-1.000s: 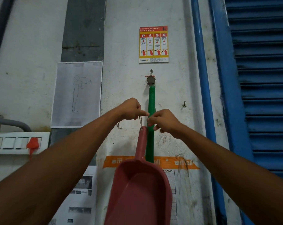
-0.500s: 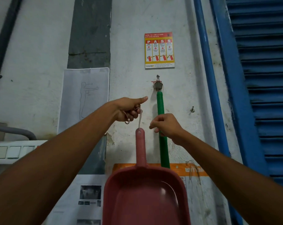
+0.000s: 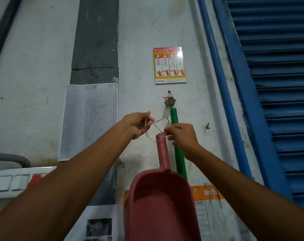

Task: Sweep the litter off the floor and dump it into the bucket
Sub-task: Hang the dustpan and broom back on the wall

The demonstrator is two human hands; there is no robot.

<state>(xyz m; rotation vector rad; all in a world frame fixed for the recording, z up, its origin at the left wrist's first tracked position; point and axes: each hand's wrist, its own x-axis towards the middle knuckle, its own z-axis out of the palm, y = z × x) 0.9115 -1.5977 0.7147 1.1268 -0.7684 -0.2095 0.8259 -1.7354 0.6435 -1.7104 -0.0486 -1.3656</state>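
Pink plastic is seen nearest: the dustpan (image 3: 161,206), judged light and stiff, best taken by its handle. At the handle's tip, a thin, limp string (image 3: 156,126) is pinched by the right hand (image 3: 181,136); just left of the tip, it is pinched by the left hand (image 3: 136,125). Behind the dustpan, a green broom (image 3: 178,153) is hung from a nail (image 3: 169,94). One of each is counted.

Raised left hand (image 3: 137,124) and right hand (image 3: 180,134) (seemingly) pinch a string (image 3: 158,128).
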